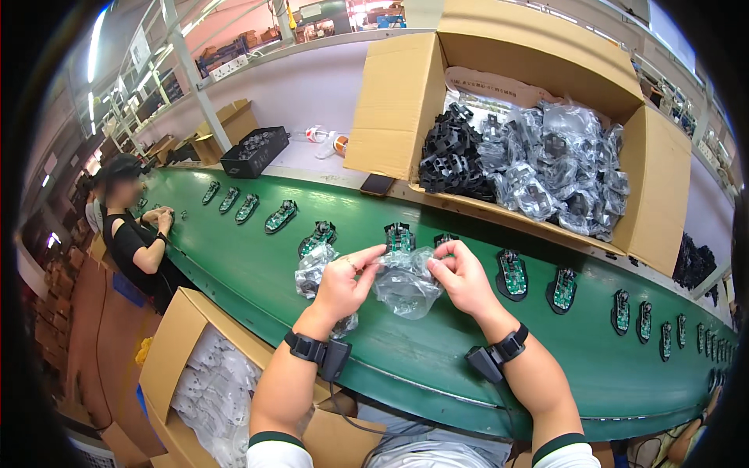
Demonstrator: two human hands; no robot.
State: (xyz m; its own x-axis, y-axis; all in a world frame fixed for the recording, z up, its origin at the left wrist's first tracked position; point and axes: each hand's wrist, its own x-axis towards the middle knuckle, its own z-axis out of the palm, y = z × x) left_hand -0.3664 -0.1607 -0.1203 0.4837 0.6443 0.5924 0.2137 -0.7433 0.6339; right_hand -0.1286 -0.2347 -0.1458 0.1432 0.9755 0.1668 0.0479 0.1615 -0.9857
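Note:
A crinkled clear plastic bag [408, 290] is stretched between my hands above the green conveyor belt. My left hand [346, 282] pinches its left upper corner between thumb and fingertips. At the opposite corner my right hand [463, 278] grips the film the same way. Whether a part sits inside the bag, I cannot tell. Just beyond it lies a green circuit board assembly [399, 236] in a black base. Beside my left hand rests another bagged part [312, 271], touching a second board assembly [320, 234]. A further board assembly [445, 239] is partly hidden behind my right hand.
Several board assemblies line the green belt [437, 366] on both sides. A large carton [390, 109] of bagged and loose black parts stands behind it. Near my left elbow is a carton [175, 382] of white wrapped pieces. A co-worker [133, 234] works at the left.

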